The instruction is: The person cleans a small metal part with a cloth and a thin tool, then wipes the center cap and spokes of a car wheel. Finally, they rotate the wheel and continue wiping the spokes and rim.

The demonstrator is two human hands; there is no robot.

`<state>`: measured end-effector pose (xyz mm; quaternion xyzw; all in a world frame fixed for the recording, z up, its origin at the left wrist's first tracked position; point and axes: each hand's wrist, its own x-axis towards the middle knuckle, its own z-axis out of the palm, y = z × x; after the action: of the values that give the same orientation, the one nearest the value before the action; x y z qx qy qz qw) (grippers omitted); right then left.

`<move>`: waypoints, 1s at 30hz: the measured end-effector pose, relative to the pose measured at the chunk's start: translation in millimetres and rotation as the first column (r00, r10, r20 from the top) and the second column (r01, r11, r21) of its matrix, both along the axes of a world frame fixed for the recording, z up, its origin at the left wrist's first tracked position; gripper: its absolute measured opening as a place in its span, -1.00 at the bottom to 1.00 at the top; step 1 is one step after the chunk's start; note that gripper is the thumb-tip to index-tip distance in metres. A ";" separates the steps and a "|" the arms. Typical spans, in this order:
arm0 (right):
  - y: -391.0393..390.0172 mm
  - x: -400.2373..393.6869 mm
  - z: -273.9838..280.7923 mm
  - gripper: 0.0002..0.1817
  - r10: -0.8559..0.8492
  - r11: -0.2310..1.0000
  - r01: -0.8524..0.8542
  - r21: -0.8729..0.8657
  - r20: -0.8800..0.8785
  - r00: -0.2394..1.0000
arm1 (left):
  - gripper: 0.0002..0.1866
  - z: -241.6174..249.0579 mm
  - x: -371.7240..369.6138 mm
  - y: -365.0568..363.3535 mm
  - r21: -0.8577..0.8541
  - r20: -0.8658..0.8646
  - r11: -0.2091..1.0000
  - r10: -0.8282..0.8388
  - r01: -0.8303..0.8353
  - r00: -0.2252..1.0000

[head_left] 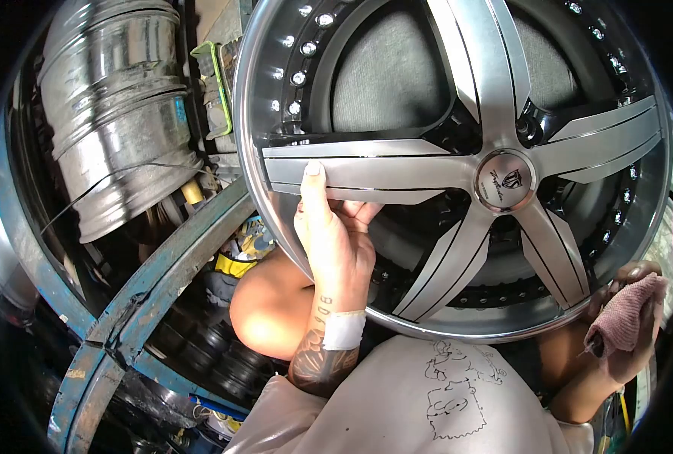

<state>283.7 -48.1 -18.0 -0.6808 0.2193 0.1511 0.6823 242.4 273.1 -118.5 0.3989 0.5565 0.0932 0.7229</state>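
Observation:
A large wheel rim [503, 98] with silver spokes, black grooves and a round centre cap [505, 179] fills the upper right, tilted up in front of my body. My left hand [338, 227] grips its left spoke, the thumb on the spoke's face and the fingers curled behind it. White tape circles that wrist. At the rim's lower right edge, my right hand [630, 333] is closed around a pink cloth [625, 316], with its fingertips near the rim's outer lip.
Stacked bare metal rims [117, 113] stand at the upper left. A worn blue metal frame [162, 257] curves through the left side. A green-edged bracket [219, 91] sits beside the wheel. Dark rims and a yellow item [234, 265] lie below, near my knee.

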 end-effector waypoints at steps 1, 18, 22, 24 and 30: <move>0.8 0.6 0.4 -0.61 -0.008 1.000 0.008 0.000 0.008 1.000 | -0.60 1.2 2.8 -0.9 -0.011 0.007 1.000 0.006 -0.006 1.000; -4.0 1.6 2.2 -0.55 0.046 0.999 -0.046 0.002 -0.021 0.999 | -0.65 4.5 7.8 -6.2 -0.007 0.045 0.998 0.057 -0.057 0.997; 3.6 1.4 4.0 -0.56 -0.112 0.993 0.111 -0.028 -0.058 0.992 | -0.64 3.7 6.5 -3.1 -0.024 0.025 0.998 0.055 -0.054 0.998; -0.1 -0.4 3.4 -0.56 -0.097 0.995 0.097 -0.007 -0.031 0.995 | -0.63 3.1 6.0 -2.8 -0.020 0.027 0.999 0.046 -0.045 0.999; 0.5 -0.4 3.4 -0.58 -0.037 0.999 0.037 -0.005 -0.045 0.998 | -0.61 3.4 6.5 -3.1 -0.017 0.003 1.000 0.023 -0.023 1.000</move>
<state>283.3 -47.6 -14.6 -0.6744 0.2477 0.1533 0.6785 248.9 270.0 -115.1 0.3863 0.5606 0.0973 0.7259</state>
